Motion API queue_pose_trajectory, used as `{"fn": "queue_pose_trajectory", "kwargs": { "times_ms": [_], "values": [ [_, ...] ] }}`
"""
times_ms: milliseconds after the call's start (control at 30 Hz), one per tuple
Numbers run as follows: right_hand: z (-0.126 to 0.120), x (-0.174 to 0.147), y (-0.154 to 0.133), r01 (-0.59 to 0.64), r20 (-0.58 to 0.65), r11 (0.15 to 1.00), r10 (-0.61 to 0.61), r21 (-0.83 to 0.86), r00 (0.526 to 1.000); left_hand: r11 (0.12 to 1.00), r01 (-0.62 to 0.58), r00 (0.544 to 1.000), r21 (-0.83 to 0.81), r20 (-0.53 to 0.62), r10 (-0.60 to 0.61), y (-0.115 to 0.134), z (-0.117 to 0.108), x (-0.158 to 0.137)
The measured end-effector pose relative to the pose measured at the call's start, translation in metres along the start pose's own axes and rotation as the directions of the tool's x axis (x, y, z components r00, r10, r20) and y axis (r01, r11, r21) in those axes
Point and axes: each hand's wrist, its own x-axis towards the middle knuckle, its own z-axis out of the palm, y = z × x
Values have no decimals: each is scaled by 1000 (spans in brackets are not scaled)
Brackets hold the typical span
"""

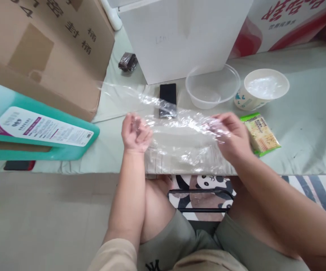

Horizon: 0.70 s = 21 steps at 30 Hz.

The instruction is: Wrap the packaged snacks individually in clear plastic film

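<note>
A thin, crinkled sheet of clear plastic film spreads between my two hands above the front of the table. My left hand is closed, its fingers curled around the film's left part, and a loose end trails beyond it to the upper left. At the other side, my right hand pinches the bunched right part of the film. Through the film shows a black phone lying on the cloth. Just beyond my right hand lies a green-edged snack packet.
A clear plastic bowl and a paper tub with clear plastic inside stand behind. A teal liquid jug and cardboard box flank the left. A white box and small dark wrapped item are at the back.
</note>
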Motion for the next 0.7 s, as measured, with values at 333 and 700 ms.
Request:
{"fn": "queue_pose_trajectory", "kwargs": {
  "times_ms": [333,700],
  "values": [
    [-12,16,-3,-286,-108,953,275,-101,955,994,-95,995,48,-22,96,-4,14,7],
    [-31,16,-9,-51,-289,986,4,-158,957,986,45,938,159,334,-96,-3,7,5]
  ]
}}
